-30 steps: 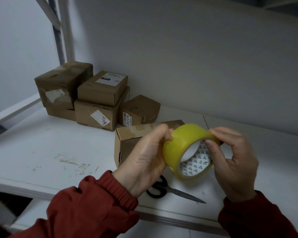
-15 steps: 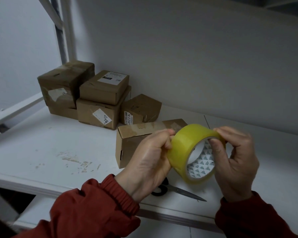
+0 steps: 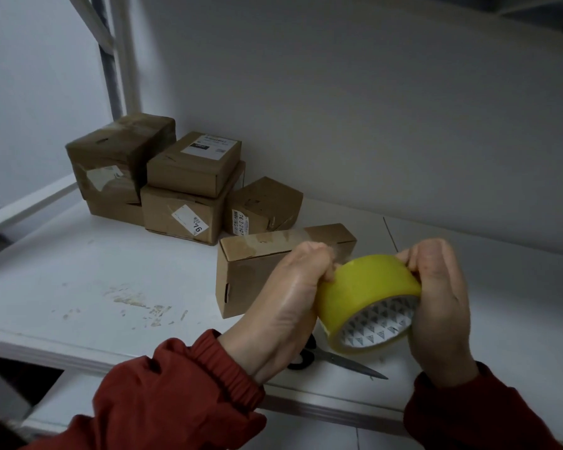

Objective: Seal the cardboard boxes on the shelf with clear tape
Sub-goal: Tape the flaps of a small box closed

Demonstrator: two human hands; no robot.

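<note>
Above shelf (image 3: 78, 280) | left hand (image 3: 283, 306) grips tape roll (image 3: 366, 293) | right hand (image 3: 442, 303) grips opposite side

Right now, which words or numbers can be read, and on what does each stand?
"76": white label on the lower stacked box.
"76-3-290", its end unclear: side label on the tilted box.
Too blurred to read: shipping label on the top box.
No words, only triangles: core of the tape roll.
</note>
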